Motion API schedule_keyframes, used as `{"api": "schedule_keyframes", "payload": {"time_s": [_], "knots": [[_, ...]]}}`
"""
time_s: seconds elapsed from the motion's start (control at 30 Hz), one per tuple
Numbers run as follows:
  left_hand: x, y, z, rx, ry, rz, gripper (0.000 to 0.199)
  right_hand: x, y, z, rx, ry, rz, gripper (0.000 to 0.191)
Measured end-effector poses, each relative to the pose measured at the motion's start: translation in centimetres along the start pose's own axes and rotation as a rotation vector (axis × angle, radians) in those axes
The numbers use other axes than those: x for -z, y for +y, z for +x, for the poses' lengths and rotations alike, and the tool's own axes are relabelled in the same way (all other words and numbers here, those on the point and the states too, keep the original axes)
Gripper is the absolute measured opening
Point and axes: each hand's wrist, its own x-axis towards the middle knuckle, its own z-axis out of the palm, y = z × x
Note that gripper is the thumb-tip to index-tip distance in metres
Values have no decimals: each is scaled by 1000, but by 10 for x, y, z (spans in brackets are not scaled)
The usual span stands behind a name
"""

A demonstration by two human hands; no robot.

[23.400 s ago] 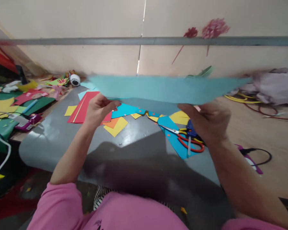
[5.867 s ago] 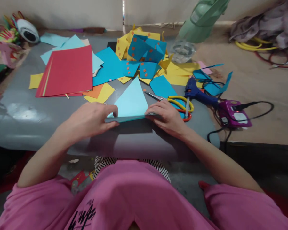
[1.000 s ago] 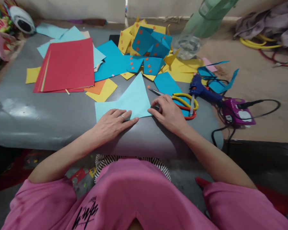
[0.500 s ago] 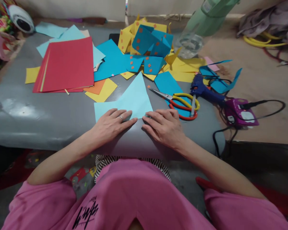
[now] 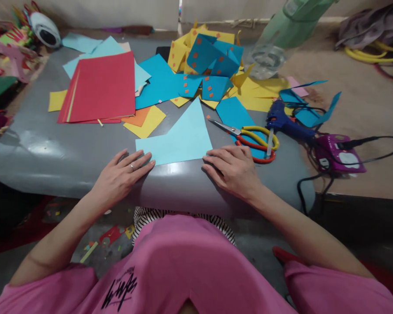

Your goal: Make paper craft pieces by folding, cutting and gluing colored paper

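Note:
A light blue sheet of paper (image 5: 180,141), folded so that a pointed part rises at its right, lies flat on the grey table surface (image 5: 81,152). My left hand (image 5: 122,172) rests with spread fingers at the sheet's lower left corner, its fingertips touching the edge. At the lower right corner lies my right hand (image 5: 232,170), fingers slightly apart and flat, fingertips on the paper. Neither hand grips anything. Scissors (image 5: 245,135) with yellow and red handles lie just beyond my right hand, partly over a blue paper piece (image 5: 234,111).
Red sheets (image 5: 105,87) are stacked at the left. Yellow and blue folded shapes (image 5: 206,56) stand at the back. A glue gun (image 5: 286,122), a purple box (image 5: 339,152) with black cables and a bottle (image 5: 281,39) are on the right.
My left hand has slid left along the paper's lower edge to its corner. My right hand stays at the right corner. The view has shifted slightly left.

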Motion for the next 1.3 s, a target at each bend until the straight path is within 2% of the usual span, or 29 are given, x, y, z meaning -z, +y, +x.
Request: {"api": "schedule_keyframes", "payload": {"time_s": [0.2, 0.27, 0.37, 0.43, 0.5, 0.57, 0.67, 0.87, 1.0, 1.1, 1.2, 1.3], "knots": [[12, -10, -32, 98, 9, 69, 53, -4, 5, 0, 115, 111, -60, 26], [14, -11, -35, 171, 83, 134, 47, -6, 6, 0, 155, 154, -76, 25], [8, 1, -20, 183, 302, 154, 37, -7, 7, 2, 200, 188, -91, 23], [-1, 19, 4, 80, 332, 87, 37, -7, 6, 3, 215, 200, -99, 23], [-10, 40, 30, 17, 282, 31, 44, -6, 5, 2, 217, 217, -123, 22], [-17, 55, 51, -6, 169, -27, 65, -5, 5, 0, 199, 230, -159, 22], [-21, 64, 61, 8, 51, -76, 79, -1, 6, -8, 147, 222, -195, 23], [-21, 59, 56, 23, 33, -112, 82, 0, 2, -18, 44, 173, -174, 27], [-23, 60, 56, 9, 78, -107, 82, -1, 2, -21, -10, 162, -174, 32], [-22, 55, 52, 3, 132, -104, 80, 3, 8, -23, 8, 132, -138, 34], [-19, 44, 48, 2, 196, -111, 68, 14, 25, -24, -51, 125, -133, 37], [-15, 30, 55, 58, 261, -117, 47, 29, 48, -24, -229, 106, -240, 44]]}}
